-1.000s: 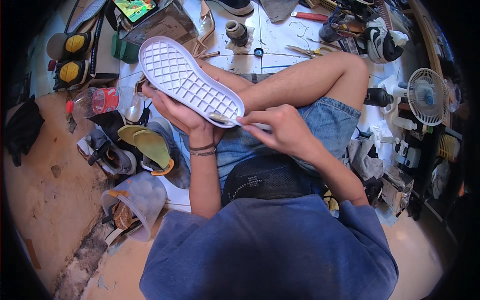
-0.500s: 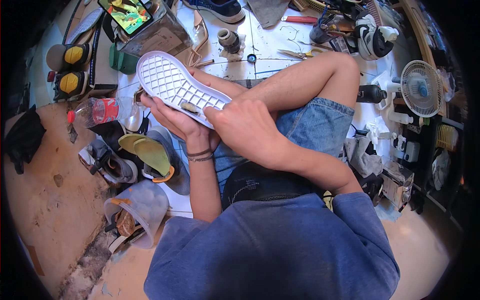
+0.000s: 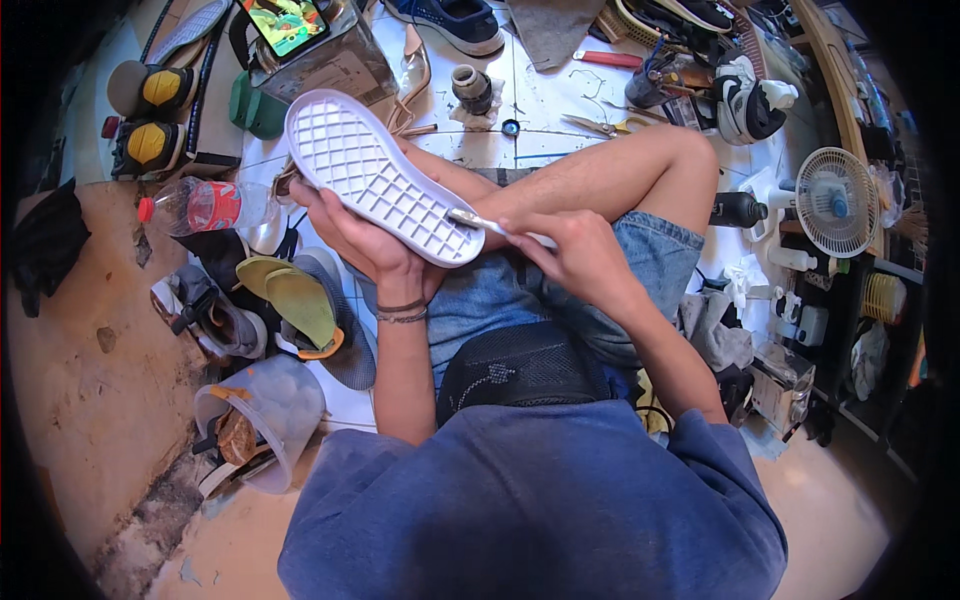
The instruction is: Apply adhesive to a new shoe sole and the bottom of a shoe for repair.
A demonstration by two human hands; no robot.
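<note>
A white shoe sole [image 3: 345, 140] with a raised grid across its face lies tilted over my lap. My left hand [image 3: 365, 235] is closed round its edge from below, part of the fingers hidden behind it. In my right hand [image 3: 580, 255] is a small brush [image 3: 490, 226] with a pale handle, pinched between thumb and fingers. The brush's head meets the grid near the sole's right end. Beyond the sole stands a dark jar [image 3: 472, 90] on a stained scrap.
A clear plastic bottle [image 3: 205, 206] lies at the left, above worn shoes [image 3: 215, 315] and a yellow insole [image 3: 295, 290]. A tipped plastic bucket [image 3: 290, 400] holds scraps. At the far side are a phone [image 3: 285, 25] and scissors [image 3: 605, 126]; a small fan [image 3: 838, 200] stands right.
My right hand has drawn back to the right and turned, so the brush now shows with its head at the sole's right end. My left hand keeps holding the sole.
</note>
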